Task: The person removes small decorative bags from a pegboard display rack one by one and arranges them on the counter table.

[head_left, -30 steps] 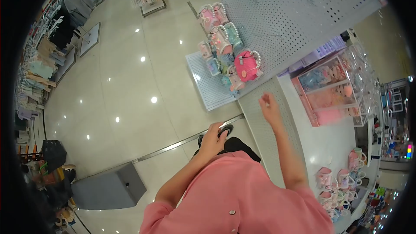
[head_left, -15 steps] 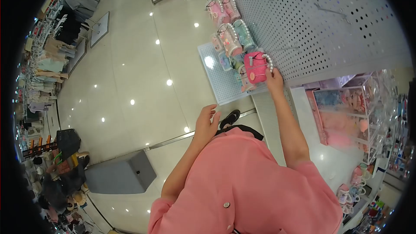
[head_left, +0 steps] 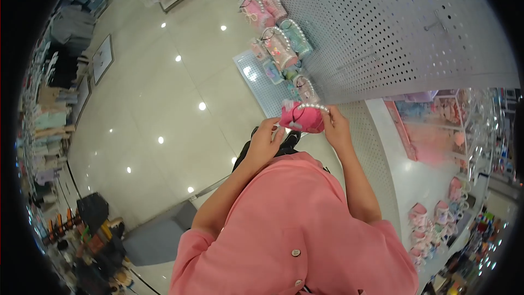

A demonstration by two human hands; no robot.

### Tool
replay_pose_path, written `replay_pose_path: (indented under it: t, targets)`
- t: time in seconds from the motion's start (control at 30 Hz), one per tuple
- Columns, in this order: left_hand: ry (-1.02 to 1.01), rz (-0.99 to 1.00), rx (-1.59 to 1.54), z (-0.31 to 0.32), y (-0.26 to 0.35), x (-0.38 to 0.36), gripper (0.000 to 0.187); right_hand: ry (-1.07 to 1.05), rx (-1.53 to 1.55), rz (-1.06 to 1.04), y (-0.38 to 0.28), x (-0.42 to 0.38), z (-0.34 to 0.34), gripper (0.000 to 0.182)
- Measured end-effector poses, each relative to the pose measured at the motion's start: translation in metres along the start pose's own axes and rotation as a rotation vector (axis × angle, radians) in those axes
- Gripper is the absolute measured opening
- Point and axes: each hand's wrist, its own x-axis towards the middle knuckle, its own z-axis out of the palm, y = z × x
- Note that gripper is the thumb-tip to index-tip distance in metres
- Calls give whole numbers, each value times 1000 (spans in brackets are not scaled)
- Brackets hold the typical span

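Note:
A hot-pink small handbag point(head_left: 301, 119) with a pearl-bead handle is held in front of my waist, away from the display. My right hand point(head_left: 335, 127) is closed on its right end, by the pearl handle. At the left end, the fingers of my left hand point(head_left: 265, 139) pinch the bag's edge. Beyond it hang more small bags with pearl handles: a pale pink one point(head_left: 305, 89), a beige-pink one point(head_left: 279, 48), a green one point(head_left: 296, 38) and a pink one with a bow point(head_left: 256, 12).
A perforated panel point(head_left: 376, 33) with metal hooks rises at the right, above a white shelf point(head_left: 396, 169) carrying boxed dolls point(head_left: 436, 125) and small bags point(head_left: 431, 224). A grey block point(head_left: 158, 237) stands on the floor at lower left. Clothes racks point(head_left: 52, 114) line the far left.
My right hand has brought the pink handbag off the display toward my body, turning it. My left hand has moved up to the bag and taken its left edge.

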Motion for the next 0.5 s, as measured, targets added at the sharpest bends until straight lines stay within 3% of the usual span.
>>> replay_pose_path:
  t: [0.13, 0.23, 0.37, 0.43, 0.47, 0.5]
  targets:
    - [-52, 76, 92, -17, -19, 4, 45, 55, -118, -156, -2, -32, 25, 20]
    - [-268, -68, -58, -17, -42, 3, 50, 78, -15, -21, -13, -60, 40, 21]
    - [-418, -69, -149, -9, -54, 1, 48, 181, -70, 75, -19, -104, 49, 25]
    - [-518, -35, -222, -2, -49, 8, 45, 282, -96, 168, -21, -133, 51, 25]
    - [-522, 33, -166, 4, -43, 11, 42, 339, -185, 117, -19, -145, 49, 26]
    - [-521, 107, -114, 6, -41, 8, 39, 368, -85, 200, -29, -156, 44, 26]
